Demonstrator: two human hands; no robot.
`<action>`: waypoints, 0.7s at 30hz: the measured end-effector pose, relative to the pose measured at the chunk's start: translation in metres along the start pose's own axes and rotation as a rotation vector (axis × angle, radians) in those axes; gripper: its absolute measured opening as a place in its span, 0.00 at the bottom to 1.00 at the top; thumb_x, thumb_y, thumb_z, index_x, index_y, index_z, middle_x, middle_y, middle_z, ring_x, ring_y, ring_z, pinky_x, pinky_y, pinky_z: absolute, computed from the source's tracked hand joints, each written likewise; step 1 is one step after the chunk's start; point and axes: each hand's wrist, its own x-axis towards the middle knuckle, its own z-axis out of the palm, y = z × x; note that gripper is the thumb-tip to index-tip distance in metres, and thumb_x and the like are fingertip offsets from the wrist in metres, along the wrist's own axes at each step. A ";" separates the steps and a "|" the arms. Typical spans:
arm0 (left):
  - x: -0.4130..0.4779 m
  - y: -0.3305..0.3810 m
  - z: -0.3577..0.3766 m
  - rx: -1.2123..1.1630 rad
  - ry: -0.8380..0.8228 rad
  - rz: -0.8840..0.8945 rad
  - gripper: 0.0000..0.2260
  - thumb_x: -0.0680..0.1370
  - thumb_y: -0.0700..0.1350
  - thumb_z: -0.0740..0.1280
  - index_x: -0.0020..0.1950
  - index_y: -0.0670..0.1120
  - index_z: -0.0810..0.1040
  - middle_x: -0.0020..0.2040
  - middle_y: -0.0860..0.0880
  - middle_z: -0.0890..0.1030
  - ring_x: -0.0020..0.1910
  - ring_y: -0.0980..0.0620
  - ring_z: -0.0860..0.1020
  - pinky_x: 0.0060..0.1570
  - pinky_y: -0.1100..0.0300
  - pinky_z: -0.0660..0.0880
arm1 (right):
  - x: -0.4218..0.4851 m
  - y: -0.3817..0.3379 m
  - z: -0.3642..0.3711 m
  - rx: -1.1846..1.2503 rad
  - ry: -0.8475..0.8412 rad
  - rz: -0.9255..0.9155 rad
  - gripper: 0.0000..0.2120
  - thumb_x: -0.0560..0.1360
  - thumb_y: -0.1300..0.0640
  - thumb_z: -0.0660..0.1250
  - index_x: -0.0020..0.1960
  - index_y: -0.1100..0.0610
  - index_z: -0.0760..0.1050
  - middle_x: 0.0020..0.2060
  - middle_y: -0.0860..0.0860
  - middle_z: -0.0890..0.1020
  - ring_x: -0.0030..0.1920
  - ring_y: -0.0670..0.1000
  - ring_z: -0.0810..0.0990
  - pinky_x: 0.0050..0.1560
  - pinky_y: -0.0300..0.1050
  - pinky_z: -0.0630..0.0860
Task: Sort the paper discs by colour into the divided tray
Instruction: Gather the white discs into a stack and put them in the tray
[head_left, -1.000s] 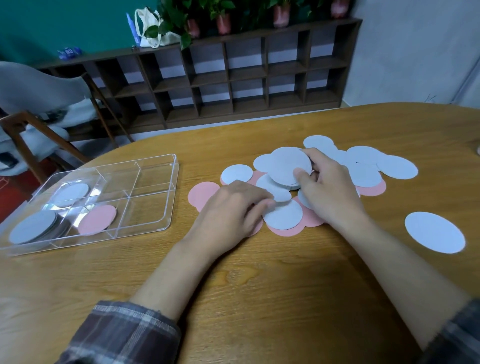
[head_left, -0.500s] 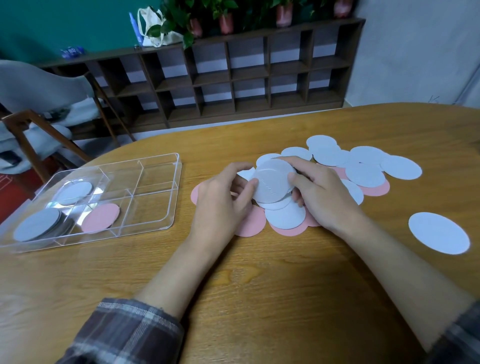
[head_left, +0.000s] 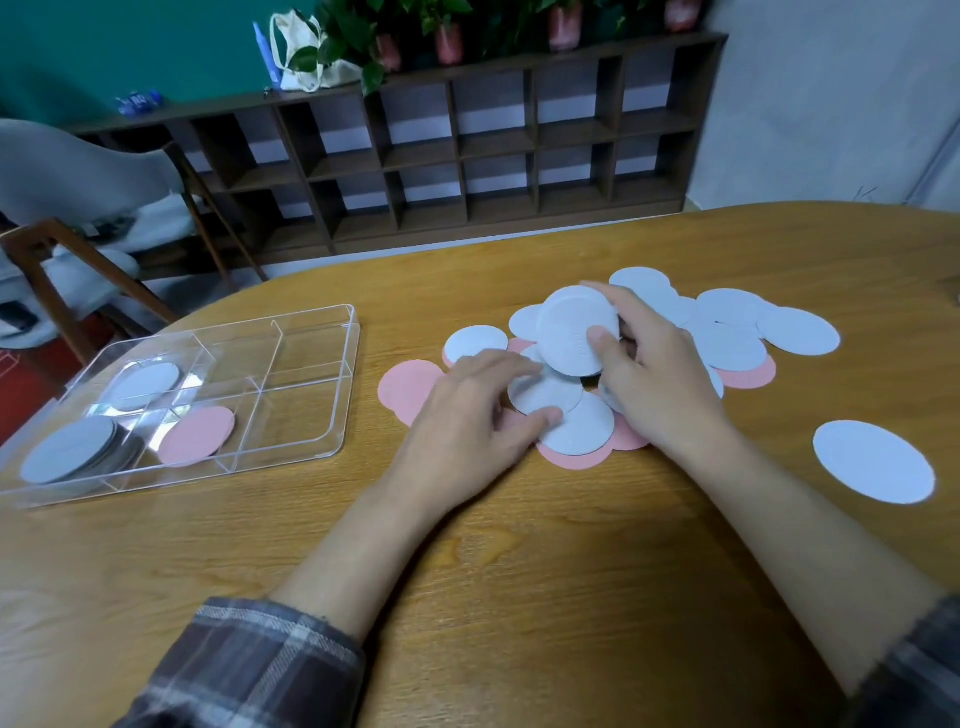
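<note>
White and pink paper discs lie overlapping in a pile at the table's centre. My right hand grips a small stack of white discs, tilted up above the pile, with the thumb on its face. My left hand pinches a white disc on the pile between thumb and fingers. A pink disc pokes out left of that hand. One white disc lies apart at the right. The clear divided tray at the left holds white discs in two compartments and a pink disc in another.
The wooden table curves away at its far edge. Behind it stand a dark cubby shelf with potted plants and a chair at the left. The tray's right compartments show only bare plastic.
My left hand has let go of the stack it was touching and dropped back onto the pile, taking hold of another white disc. My right hand keeps the stack raised.
</note>
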 end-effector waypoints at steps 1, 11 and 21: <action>0.000 -0.001 0.002 0.038 -0.049 0.019 0.21 0.77 0.57 0.73 0.68 0.52 0.81 0.67 0.56 0.80 0.63 0.56 0.76 0.64 0.55 0.73 | 0.000 0.000 0.000 0.006 0.011 0.012 0.19 0.83 0.58 0.60 0.72 0.46 0.73 0.56 0.45 0.82 0.54 0.48 0.78 0.51 0.42 0.72; -0.001 -0.001 -0.006 0.086 0.011 0.130 0.10 0.84 0.51 0.66 0.57 0.48 0.85 0.50 0.55 0.86 0.51 0.50 0.79 0.52 0.52 0.75 | 0.002 0.003 -0.001 -0.010 0.039 0.059 0.21 0.84 0.58 0.59 0.75 0.47 0.73 0.62 0.48 0.81 0.55 0.45 0.72 0.57 0.43 0.70; 0.003 0.002 -0.010 0.011 0.349 0.093 0.05 0.82 0.41 0.69 0.51 0.43 0.85 0.45 0.54 0.79 0.41 0.63 0.73 0.46 0.74 0.66 | 0.000 0.003 0.004 0.035 -0.097 -0.001 0.18 0.83 0.58 0.59 0.66 0.39 0.77 0.42 0.36 0.80 0.47 0.46 0.78 0.47 0.40 0.74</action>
